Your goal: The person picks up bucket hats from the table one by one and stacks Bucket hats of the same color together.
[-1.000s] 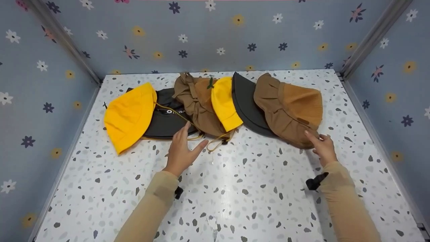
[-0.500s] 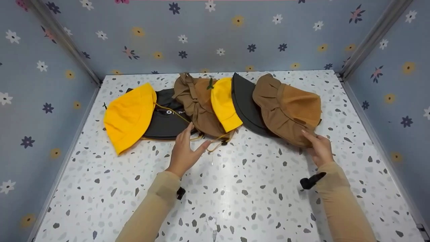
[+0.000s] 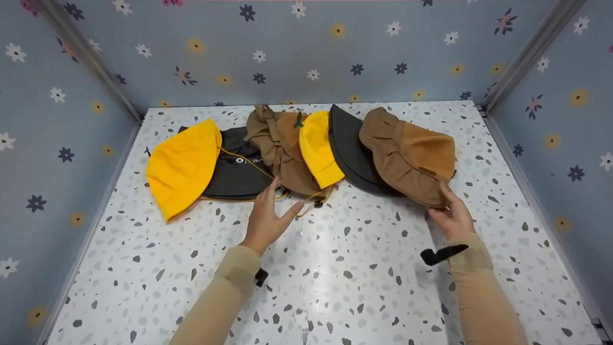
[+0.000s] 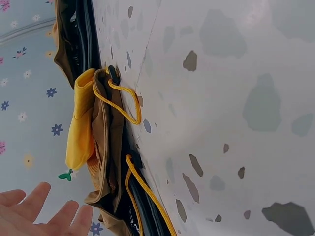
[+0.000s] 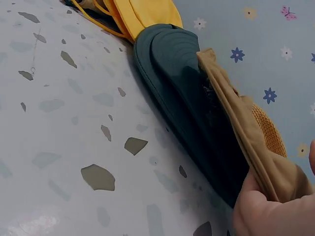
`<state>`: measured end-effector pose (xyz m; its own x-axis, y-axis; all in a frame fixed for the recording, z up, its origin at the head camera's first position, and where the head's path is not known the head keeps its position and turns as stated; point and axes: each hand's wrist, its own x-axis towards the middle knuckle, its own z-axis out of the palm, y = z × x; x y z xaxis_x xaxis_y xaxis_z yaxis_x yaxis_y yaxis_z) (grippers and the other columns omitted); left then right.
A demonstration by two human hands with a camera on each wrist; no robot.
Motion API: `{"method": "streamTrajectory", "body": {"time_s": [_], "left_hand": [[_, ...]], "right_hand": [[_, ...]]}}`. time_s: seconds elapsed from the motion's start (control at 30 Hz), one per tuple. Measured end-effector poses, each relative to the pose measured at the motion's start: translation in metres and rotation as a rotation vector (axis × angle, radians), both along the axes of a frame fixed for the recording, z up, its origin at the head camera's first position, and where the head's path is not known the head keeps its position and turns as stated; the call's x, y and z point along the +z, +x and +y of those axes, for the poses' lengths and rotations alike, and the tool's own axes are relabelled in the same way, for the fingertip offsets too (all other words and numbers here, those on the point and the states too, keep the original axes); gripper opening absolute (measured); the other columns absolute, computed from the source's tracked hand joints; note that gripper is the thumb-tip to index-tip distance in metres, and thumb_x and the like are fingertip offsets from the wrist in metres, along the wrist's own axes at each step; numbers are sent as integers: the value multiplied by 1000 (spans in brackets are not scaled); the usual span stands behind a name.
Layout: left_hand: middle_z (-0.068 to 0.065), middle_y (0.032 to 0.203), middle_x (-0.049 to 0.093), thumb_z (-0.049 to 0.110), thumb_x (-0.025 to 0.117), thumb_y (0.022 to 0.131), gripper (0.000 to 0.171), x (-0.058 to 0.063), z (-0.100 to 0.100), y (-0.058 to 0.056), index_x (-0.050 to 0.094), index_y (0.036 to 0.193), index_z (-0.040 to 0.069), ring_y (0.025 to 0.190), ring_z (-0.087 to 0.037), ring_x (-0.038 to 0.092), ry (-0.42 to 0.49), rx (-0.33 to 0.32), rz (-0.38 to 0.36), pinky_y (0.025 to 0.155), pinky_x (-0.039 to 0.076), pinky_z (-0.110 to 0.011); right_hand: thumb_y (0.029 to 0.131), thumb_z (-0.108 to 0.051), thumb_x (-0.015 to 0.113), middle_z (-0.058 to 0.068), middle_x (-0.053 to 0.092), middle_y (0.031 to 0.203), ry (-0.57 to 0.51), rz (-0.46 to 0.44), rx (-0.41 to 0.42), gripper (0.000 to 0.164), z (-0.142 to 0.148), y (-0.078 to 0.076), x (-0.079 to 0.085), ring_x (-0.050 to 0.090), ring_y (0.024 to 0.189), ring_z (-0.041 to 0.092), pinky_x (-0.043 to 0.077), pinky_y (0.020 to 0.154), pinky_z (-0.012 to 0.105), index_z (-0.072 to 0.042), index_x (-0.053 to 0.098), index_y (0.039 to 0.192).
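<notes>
A row of overlapping hats lies along the back of the table. At its right end is a brown sun hat [image 3: 390, 153] with a tan crown; my right hand [image 3: 455, 215] pinches its brim, thumb on the underside in the right wrist view. That brim overlaps a black cap [image 3: 352, 148]. Leftward come a small yellow hat [image 3: 320, 153] with a green sprout, another brown hat [image 3: 273, 139], a black hat [image 3: 242, 182] with white lettering, and a larger yellow hat [image 3: 179, 170]. My left hand [image 3: 265, 220] is spread before the middle hats, holding nothing.
A yellow cord [image 4: 120, 105] with a dark toggle loops out onto the speckled white table [image 3: 335, 297]. Flower-patterned panels [image 3: 287, 52] enclose the back and both sides, joined by metal corner posts.
My right hand has shifted slightly left, and its thumb has gone under the right brown hat's brim, which moved slightly left with it. My left hand has drifted a little right.
</notes>
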<state>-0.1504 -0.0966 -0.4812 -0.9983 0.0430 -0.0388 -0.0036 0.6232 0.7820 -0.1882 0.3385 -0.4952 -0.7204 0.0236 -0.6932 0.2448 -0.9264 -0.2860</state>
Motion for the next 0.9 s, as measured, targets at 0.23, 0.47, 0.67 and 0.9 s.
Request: {"method": "streamTrajectory", "body": {"time_s": [0.23,0.47,0.67,0.9], "left_hand": [[-2,159,33,69,59,87,95,0,3,0,19,159,21,148,-29,27,12,-7,-3,118,29,-55],[-3,160,32,73,57,85,99,0,8,0,17,160,21,148,-28,27,66,-20,-21,119,28,-55],[-4,161,28,74,58,84,102,3,13,-4,14,160,22,149,-29,27,155,-38,-73,119,27,-57],[-5,162,25,66,61,88,100,7,17,-11,7,160,26,144,-33,36,319,-55,-169,109,41,-56]], "right_hand": [[93,-9,67,-18,7,163,139,37,186,80,-5,-3,-2,13,149,2,7,123,24,-35,23,154],[92,6,61,-1,64,103,-5,125,159,19,-10,-4,-5,61,96,14,51,91,25,-9,59,104],[92,14,54,5,58,96,-30,171,121,29,-13,-3,-2,62,84,20,55,70,30,-9,47,108],[91,19,53,10,60,98,-75,262,71,33,-22,-4,4,64,86,26,57,73,35,-7,46,110]]}}
